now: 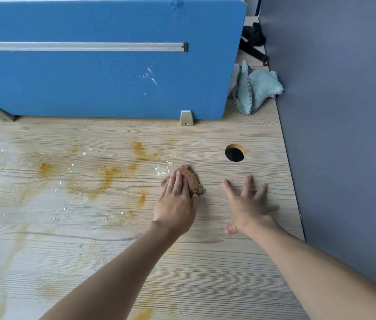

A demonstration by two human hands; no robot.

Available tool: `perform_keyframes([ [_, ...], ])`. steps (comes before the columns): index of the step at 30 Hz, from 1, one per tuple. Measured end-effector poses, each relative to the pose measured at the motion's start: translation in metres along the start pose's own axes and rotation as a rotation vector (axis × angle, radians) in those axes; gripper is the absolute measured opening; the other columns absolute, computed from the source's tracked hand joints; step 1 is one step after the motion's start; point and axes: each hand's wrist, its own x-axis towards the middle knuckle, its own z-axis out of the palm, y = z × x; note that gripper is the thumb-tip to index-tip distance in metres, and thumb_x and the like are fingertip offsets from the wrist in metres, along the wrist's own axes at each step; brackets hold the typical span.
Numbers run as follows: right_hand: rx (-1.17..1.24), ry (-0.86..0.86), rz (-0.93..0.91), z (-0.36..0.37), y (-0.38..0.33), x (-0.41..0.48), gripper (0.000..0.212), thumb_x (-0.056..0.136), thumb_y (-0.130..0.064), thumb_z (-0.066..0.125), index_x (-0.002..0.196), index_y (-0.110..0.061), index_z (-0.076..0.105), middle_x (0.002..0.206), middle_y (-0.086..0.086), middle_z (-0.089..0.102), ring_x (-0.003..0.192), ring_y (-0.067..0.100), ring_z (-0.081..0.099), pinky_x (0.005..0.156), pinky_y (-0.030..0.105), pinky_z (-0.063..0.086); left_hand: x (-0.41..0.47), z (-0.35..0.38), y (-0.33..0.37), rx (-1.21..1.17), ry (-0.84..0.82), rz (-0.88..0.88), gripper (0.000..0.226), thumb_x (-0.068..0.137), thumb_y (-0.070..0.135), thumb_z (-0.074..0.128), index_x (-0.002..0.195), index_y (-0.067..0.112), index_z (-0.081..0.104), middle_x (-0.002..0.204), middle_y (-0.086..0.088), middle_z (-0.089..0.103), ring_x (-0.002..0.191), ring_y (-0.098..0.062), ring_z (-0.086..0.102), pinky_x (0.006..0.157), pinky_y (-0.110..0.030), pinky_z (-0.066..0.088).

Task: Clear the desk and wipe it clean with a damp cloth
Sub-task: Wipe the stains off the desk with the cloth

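Straight-fingered left hand (176,204) presses a crumpled, orange-brown stained cloth (192,179) just left-below the round cable hole (235,153); right hand (249,206) lies splayed flat below it.

Cloths (192,179) (256,88) x2, hands (175,204) (249,206) x2

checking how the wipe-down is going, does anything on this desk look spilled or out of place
Yes: orange-yellow stains smear across the left and middle of the desk, with white crumbs scattered among them. The left hand presses a brown-soiled cloth at their right edge. The blue partition also carries white flecks.
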Motion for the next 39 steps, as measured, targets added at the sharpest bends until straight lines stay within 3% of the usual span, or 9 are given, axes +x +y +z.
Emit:
perform_keyframes([
  [6, 0.002, 0.007, -0.007, 0.000, 0.001, 0.000, 0.133, 0.074, -0.041, 0.086, 0.149, -0.050, -0.024, 0.156, 0.015, -0.040, 0.144, 0.055, -0.023, 0.102, 0.082, 0.023, -0.003, 0.000, -0.035, 0.135, 0.015, 0.079, 0.063, 0.104, 0.014, 0.024, 0.155, 0.003, -0.011, 0.160, -0.016, -0.027, 0.151, -0.029, -0.017, 0.125, -0.041, 0.002],
  [9, 0.015, -0.004, -0.004, 0.001, 0.001, 0.000, 0.133, 0.074, -0.040, 0.086, 0.149, -0.050, -0.023, 0.155, 0.015, -0.041, 0.143, 0.055, -0.024, 0.102, 0.083, 0.022, -0.001, 0.000, -0.025, 0.085, -0.037, 0.032, 0.066, 0.102, 0.009, 0.027, 0.153, 0.002, -0.015, 0.161, -0.015, -0.026, 0.149, -0.030, -0.023, 0.125, -0.042, -0.001],
  [13, 0.021, 0.004, -0.008, 0.000, 0.001, 0.000, 0.133, 0.074, -0.039, 0.086, 0.150, -0.050, -0.022, 0.156, 0.015, -0.040, 0.144, 0.055, -0.024, 0.102, 0.083, 0.021, -0.020, 0.016, -0.020, 0.042, -0.011, 0.175, 0.070, 0.103, 0.007, 0.034, 0.155, 0.007, -0.013, 0.163, -0.009, -0.021, 0.150, -0.024, -0.020, 0.125, -0.039, 0.006],
  [17, -0.007, 0.032, -0.007, 0.001, 0.002, -0.002, 0.131, 0.074, -0.041, 0.086, 0.151, -0.050, -0.019, 0.158, 0.015, -0.035, 0.145, 0.054, -0.020, 0.102, 0.082, 0.024, -0.010, 0.007, -0.024, -0.048, 0.021, 0.071, 0.071, 0.099, -0.001, 0.033, 0.158, 0.010, -0.005, 0.166, -0.005, -0.010, 0.152, -0.019, -0.013, 0.125, -0.034, 0.003],
  [20, -0.041, 0.063, -0.034, 0.004, 0.004, -0.004, 0.131, 0.073, -0.045, 0.086, 0.153, -0.047, -0.017, 0.160, 0.013, -0.033, 0.147, 0.051, -0.019, 0.104, 0.081, 0.022, -0.024, 0.009, -0.008, 0.027, -0.031, 0.110, 0.073, 0.100, 0.004, 0.033, 0.156, 0.010, -0.012, 0.163, -0.007, -0.022, 0.150, -0.023, -0.022, 0.125, -0.036, -0.003],
  [24, -0.087, 0.117, -0.121, 0.016, 0.002, -0.009, 0.116, 0.081, -0.045, 0.079, 0.156, -0.042, -0.009, 0.163, 0.007, -0.028, 0.149, 0.044, -0.019, 0.108, 0.079, 0.016, -0.046, 0.011, -0.010, 0.088, -0.047, 0.164, 0.061, 0.109, 0.034, 0.019, 0.151, 0.010, -0.018, 0.158, -0.004, -0.027, 0.146, -0.017, -0.026, 0.118, -0.031, -0.015],
  [30, -0.013, 0.024, -0.117, 0.048, -0.003, -0.028, 0.121, 0.078, -0.055, 0.078, 0.154, -0.043, -0.016, 0.159, 0.010, -0.034, 0.145, 0.050, -0.024, 0.106, 0.080, 0.019, -0.039, 0.009, -0.013, 0.084, -0.047, 0.041, 0.072, 0.100, 0.006, 0.031, 0.154, 0.005, -0.016, 0.161, -0.012, -0.025, 0.149, -0.026, -0.023, 0.124, -0.036, -0.007],
  [34, -0.011, 0.058, -0.083, 0.047, -0.009, -0.035, 0.119, 0.082, -0.045, 0.078, 0.154, -0.045, -0.017, 0.160, 0.010, -0.034, 0.147, 0.046, -0.023, 0.103, 0.080, 0.022, -0.067, 0.013, 0.001, 0.009, -0.066, 0.151, 0.091, 0.091, -0.009, 0.034, 0.156, 0.025, -0.019, 0.158, 0.000, -0.031, 0.147, -0.020, -0.027, 0.124, -0.033, -0.002],
  [39, -0.013, 0.041, -0.079, 0.043, -0.010, -0.035, 0.118, 0.083, -0.041, 0.079, 0.153, -0.046, -0.016, 0.159, 0.010, -0.036, 0.147, 0.046, -0.024, 0.103, 0.081, 0.021, -0.058, 0.014, -0.003, 0.016, -0.022, 0.000, 0.081, 0.095, 0.000, 0.033, 0.156, 0.015, -0.019, 0.162, -0.004, -0.026, 0.150, -0.021, -0.023, 0.125, -0.034, -0.004],
])
